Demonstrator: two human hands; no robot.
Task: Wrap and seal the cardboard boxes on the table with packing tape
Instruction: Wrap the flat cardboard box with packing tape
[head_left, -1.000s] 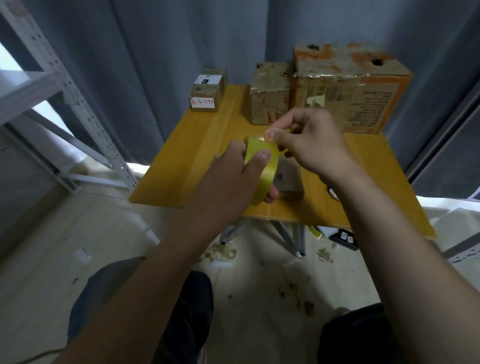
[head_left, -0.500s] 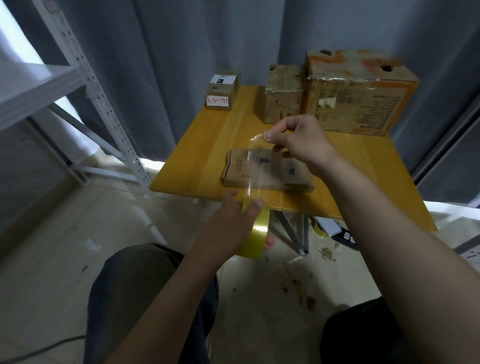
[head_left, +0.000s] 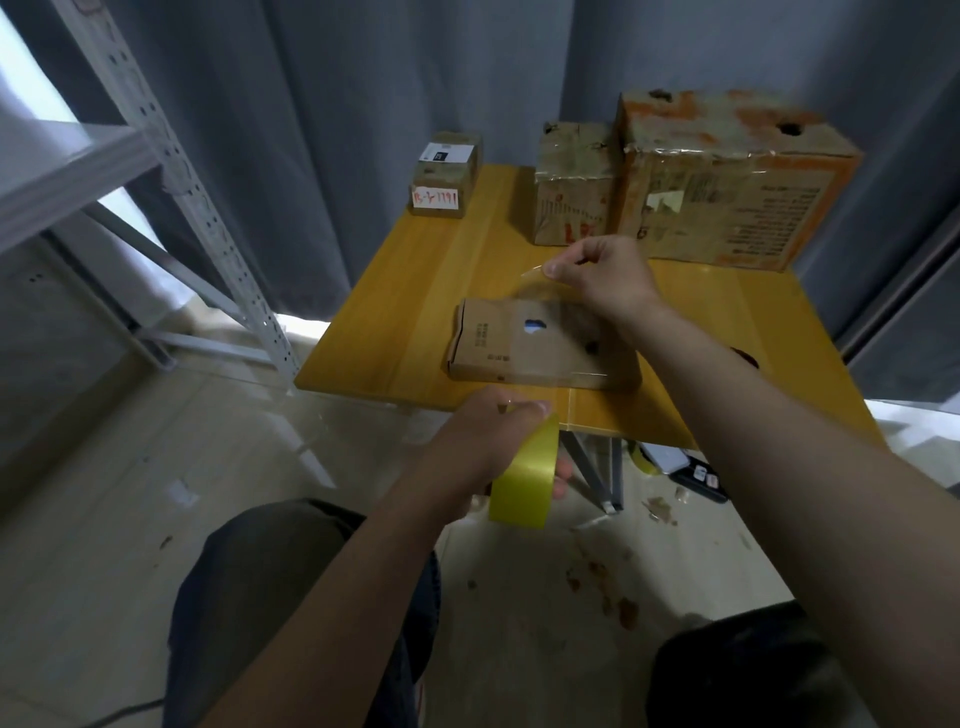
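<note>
Over the flat box (head_left: 540, 348) on the bench (head_left: 415, 291), my right grip (head_left: 602, 283) pinches the tape (head_left: 537, 304) by its free end. My left grip (head_left: 483, 441), on my side of the box, curls round the roll (head_left: 524, 473). I judge no tape is stuck down yet, so this box remains; the big box (head_left: 727, 192) behind looks taped.

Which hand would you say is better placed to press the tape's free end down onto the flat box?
The right hand: it pinches the tape end just above the flat box, while the left hand holds the tape roll past the near edge of the table.
</note>
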